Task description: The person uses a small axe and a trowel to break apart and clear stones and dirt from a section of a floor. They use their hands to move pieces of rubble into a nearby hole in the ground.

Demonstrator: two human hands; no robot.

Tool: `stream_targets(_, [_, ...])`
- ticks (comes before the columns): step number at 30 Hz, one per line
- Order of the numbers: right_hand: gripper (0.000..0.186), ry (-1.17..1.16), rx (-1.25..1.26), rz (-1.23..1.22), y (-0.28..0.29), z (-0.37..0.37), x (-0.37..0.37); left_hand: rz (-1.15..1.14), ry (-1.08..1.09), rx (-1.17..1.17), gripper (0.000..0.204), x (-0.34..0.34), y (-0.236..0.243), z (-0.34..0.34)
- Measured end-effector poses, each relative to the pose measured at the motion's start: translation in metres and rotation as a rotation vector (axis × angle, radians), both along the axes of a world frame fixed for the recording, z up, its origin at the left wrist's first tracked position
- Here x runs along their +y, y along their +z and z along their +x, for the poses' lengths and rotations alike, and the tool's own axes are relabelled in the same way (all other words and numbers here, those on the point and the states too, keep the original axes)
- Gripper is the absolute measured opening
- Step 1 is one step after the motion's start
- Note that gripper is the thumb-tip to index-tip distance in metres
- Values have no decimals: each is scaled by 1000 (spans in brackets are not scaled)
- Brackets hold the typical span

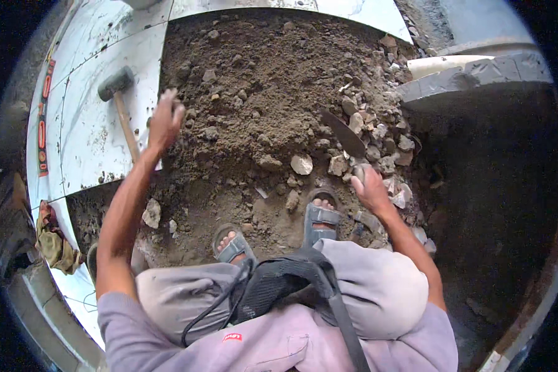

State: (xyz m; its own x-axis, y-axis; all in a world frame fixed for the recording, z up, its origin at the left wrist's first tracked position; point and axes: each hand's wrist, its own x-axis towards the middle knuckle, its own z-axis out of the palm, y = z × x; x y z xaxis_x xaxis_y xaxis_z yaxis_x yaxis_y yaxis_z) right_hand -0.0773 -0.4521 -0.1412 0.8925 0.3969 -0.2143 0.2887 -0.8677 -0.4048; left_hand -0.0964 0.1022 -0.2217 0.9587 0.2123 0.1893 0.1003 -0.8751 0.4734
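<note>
My right hand (371, 188) is closed round the handle of a pointing trowel (344, 133). The dark pointed blade reaches forward and left over the soil, beside the loose stones. My left hand (166, 121) is raised near the edge of the white tiles, its fingers slightly bent and apart, a little blurred, with nothing seen in it. A mallet (116, 84) with a dark head and a wooden handle lies on the tiles just left of that hand. Loose brown soil (248, 93) spreads in front of me between the tiles.
White marbled tiles (90, 133) lie at the left, bearing an orange-red spirit level (44, 118) and a crumpled cloth (57, 245). Rubble (378, 133) lines the right side of the soil. Beyond it, a grey ledge (477, 77) borders a dark recess (496, 180).
</note>
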Motion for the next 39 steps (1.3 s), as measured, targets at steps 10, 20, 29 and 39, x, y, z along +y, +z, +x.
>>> stream_targets(10, [38, -444, 122, 82, -16, -19, -73, -519, -408, 638, 38, -148, 44, -173])
stream_targets(20, [37, -616, -42, 657, -90, 97, -35, -310, -744, 769, 36, -169, 39, -111])
stream_targets(29, [56, -109, -310, 5, -58, 176, 24, -303, -717, 759, 35, -197, 65, -78])
stream_targets(39, [29, -401, -86, 413, -97, 150, 8, -319, -766, 957, 35, -189, 36, -121])
